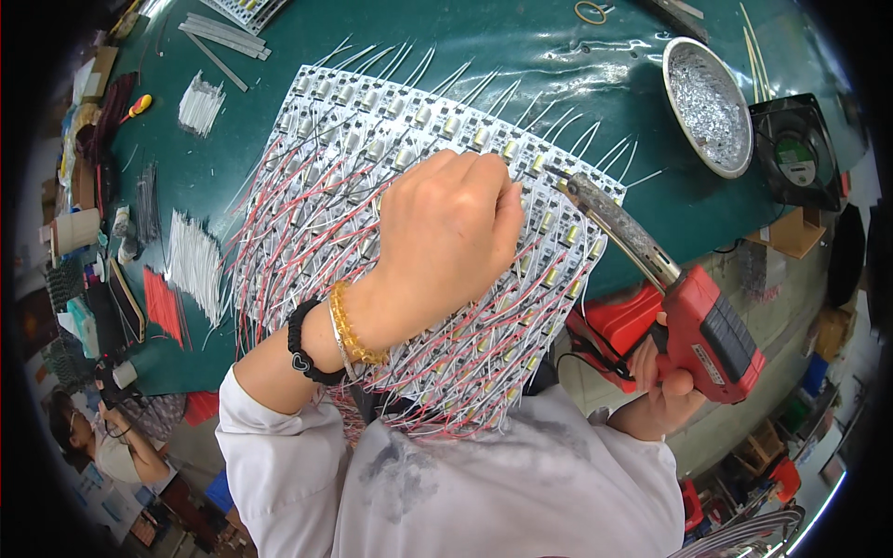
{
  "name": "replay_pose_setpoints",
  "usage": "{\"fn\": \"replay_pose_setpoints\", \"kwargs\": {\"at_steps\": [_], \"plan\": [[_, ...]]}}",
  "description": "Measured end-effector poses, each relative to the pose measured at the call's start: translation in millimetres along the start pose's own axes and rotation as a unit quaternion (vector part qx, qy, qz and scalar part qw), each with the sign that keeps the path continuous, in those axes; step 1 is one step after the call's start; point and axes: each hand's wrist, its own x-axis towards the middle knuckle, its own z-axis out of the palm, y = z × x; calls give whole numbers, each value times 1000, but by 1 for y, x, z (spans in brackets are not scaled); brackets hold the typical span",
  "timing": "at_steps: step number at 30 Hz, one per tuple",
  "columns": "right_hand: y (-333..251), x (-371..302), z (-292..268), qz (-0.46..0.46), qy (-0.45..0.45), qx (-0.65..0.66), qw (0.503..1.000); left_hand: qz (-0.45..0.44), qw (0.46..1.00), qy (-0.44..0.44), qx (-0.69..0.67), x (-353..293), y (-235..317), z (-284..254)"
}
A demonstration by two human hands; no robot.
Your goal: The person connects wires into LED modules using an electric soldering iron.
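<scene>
Lighting: bright; glare is streaking the green tabletop [530,42]; a strip light [819,511] is glowing, lower right. Optics: fisheye; outer edges are bending, corners are falling black (a rounded vignette).

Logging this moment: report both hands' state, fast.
Left hand: curled over the circuit boards; underside hidden, hold cannot be told.
Right hand: closed, holding the red soldering gun.

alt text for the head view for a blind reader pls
A person's right hand holds a red soldering gun, its tip over a circuit-board panel crowded with wires at a green table. The left hand is curled above the panel.
</scene>
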Motion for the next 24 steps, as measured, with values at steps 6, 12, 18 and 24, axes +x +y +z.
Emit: {"fn": "replay_pose_setpoints", "kwargs": {"at_steps": [6, 12, 18, 24], "plan": [[-2, -5, -10, -27, 23, -8, 999, 45, 996, 64, -43, 7, 1, -18], [5, -8, -16, -52, 26, -33, 998, -26, 993, -48, -105, 5, 19, -1], [3, -20, -23, -9, 14, 24, 1000, -44, 997, -54, -44, -1, 18, 10], [8, -25, -28, 31, -2, 87, 996, -54, 994, -64, -66, 0, 19, 12]]}}
